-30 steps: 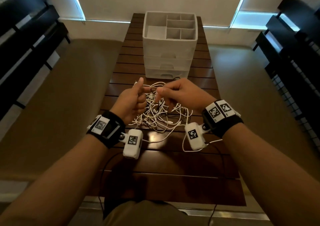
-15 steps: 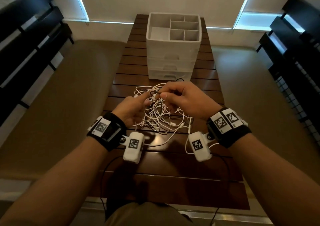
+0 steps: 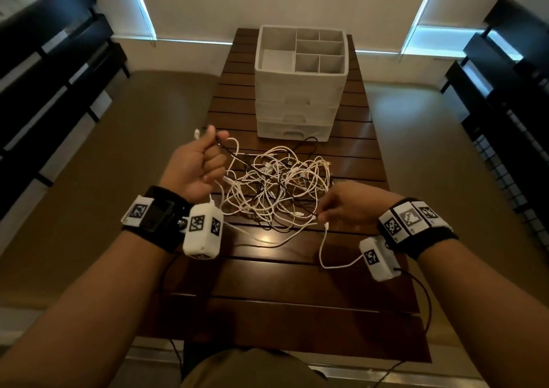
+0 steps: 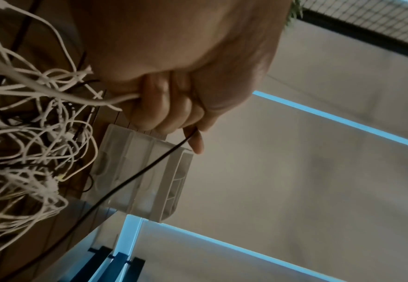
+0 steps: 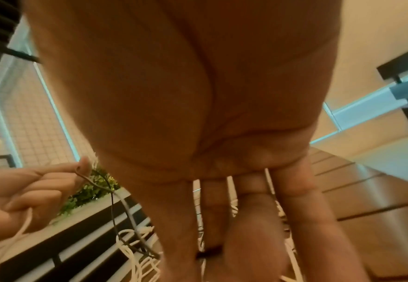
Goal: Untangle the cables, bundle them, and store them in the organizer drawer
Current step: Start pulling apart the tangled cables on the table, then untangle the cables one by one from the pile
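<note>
A tangle of white and black cables [image 3: 276,185] lies in the middle of the dark slatted wooden table [image 3: 297,283]. My left hand [image 3: 202,162] is raised at the tangle's left as a fist. It grips a white cable [image 4: 77,97] and a thin black cable [image 4: 137,175] that runs out beside the thumb. My right hand [image 3: 341,206] reaches down to the tangle's near right edge, fingertips at a white cable end. Whether it pinches that cable is hidden. The white organizer [image 3: 300,90] stands behind the tangle, its three drawers closed and its divided top tray open.
The table is narrow, with brown floor dropping away on both sides. Dark benches [image 3: 53,70] line the left and right walls. Thin black wires from the wrist cameras hang over the table's near edge [image 3: 427,307].
The hands have parted from the tangle's middle. The left pulled left and up with its cables. The right dropped toward me to the tangle's near right edge.
</note>
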The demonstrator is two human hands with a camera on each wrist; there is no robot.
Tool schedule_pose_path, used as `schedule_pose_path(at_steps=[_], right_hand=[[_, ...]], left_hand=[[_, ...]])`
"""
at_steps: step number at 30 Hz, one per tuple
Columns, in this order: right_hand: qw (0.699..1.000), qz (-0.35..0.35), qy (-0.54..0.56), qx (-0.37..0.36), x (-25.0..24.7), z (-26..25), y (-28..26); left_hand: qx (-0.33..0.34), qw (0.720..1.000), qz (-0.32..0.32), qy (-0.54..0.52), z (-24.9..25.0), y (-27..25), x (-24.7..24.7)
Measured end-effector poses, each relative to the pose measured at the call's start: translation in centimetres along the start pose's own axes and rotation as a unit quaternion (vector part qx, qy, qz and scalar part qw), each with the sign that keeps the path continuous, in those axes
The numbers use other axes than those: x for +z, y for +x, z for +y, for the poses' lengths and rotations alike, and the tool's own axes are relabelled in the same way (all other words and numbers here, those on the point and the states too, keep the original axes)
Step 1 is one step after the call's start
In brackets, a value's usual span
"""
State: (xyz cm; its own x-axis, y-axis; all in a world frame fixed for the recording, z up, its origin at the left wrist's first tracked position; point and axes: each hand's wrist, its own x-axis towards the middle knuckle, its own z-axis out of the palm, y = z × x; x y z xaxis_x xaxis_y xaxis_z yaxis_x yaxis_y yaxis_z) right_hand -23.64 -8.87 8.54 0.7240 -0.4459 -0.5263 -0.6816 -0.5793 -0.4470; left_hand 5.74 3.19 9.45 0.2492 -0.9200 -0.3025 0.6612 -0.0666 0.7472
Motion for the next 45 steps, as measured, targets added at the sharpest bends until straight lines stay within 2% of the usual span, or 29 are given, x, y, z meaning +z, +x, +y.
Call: schedule_pose_path(at_steps=[1,3,5,7,9,13,15,17,19,21,23,24,27,29,31,33,35,38,40,42,43,45], right_hand=[[0.999,0.015,-0.038,0.010,-0.1,-0.1,0.1],[0.993,0.094,-0.061,-0.027,-0.5,-1.1,0.5],[0.980,0.176,0.028,-0.090,-0.9,-3.1,0.7],[0.957,0.225,0.106,-0.149,-1.2,-5.7,1.2],[0.948,0.231,0.126,-0.177,-1.2,-7.7,1.8],[0.947,0.244,0.133,-0.159,-1.1,-8.4,1.6],[0.957,0.218,0.131,-0.140,-1.2,-7.3,0.9],[0.975,0.137,0.130,-0.118,-0.9,-6.1,-0.3],[0.992,0.080,0.041,-0.085,-0.4,-4.5,-0.9],[0.995,0.044,-0.084,-0.035,0.1,-3.1,-0.5],[0.989,0.049,-0.139,-0.001,0.3,-3.0,0.7],[0.989,0.073,-0.130,-0.010,0.3,-3.5,1.2],[0.981,0.173,0.037,-0.076,-0.5,-6.7,2.6],[0.970,0.214,0.059,-0.095,-0.6,-8.6,3.7],[0.969,0.219,0.026,-0.116,-0.2,-9.2,4.7],[0.966,0.220,0.041,-0.126,0.2,-8.8,4.9],[0.966,0.204,0.091,-0.132,0.5,-7.7,4.4],[0.983,0.107,0.109,-0.103,1.4,-5.6,2.8],[0.997,0.049,0.023,-0.063,2.4,-4.1,2.5],[0.997,0.004,-0.068,-0.020,3.2,-3.3,3.3],[0.994,-0.003,-0.107,0.000,3.3,-3.3,3.6],[0.991,0.027,-0.130,0.001,3.3,-3.8,4.0]], left_hand=[[0.000,1.000,-0.005,0.010,-0.5,-0.2,0.3],[0.005,0.999,-0.007,0.043,-1.5,-0.3,1.3],[0.007,0.996,-0.015,0.088,-2.6,-0.3,2.2],[0.012,0.991,-0.027,0.129,-3.5,-0.6,3.1],[0.017,0.988,-0.027,0.149,-4.0,-0.9,3.6],[0.008,0.993,-0.025,0.119,-4.1,-0.8,3.6],[-0.003,0.998,-0.012,0.060,-3.4,-0.2,2.8],[-0.019,1.000,-0.001,0.003,-2.8,0.8,1.7],[-0.016,1.000,0.006,-0.011,-2.2,1.7,0.7],[-0.013,1.000,0.017,0.013,-2.4,2.3,0.3],[-0.008,0.999,0.019,0.042,-3.2,2.2,0.6],[-0.002,0.998,0.018,0.055,-3.6,2.0,1.0],[0.019,0.994,0.022,0.101,-5.0,1.6,2.0],[0.025,0.993,0.026,0.108,-5.8,1.5,2.4],[0.019,0.995,0.030,0.096,-6.1,1.5,2.5],[-0.004,0.997,0.031,0.075,-5.9,2.0,2.3],[-0.030,0.998,0.033,0.040,-5.4,3.2,1.3],[-0.067,0.996,0.065,-0.010,-4.8,5.8,-1.0],[-0.075,0.993,0.093,0.004,-4.9,7.1,-1.9],[-0.065,0.991,0.108,0.040,-5.3,7.8,-2.1],[-0.059,0.991,0.104,0.054,-5.5,7.8,-1.9],[-0.038,0.992,0.087,0.089,-5.9,7.2,-1.4]])
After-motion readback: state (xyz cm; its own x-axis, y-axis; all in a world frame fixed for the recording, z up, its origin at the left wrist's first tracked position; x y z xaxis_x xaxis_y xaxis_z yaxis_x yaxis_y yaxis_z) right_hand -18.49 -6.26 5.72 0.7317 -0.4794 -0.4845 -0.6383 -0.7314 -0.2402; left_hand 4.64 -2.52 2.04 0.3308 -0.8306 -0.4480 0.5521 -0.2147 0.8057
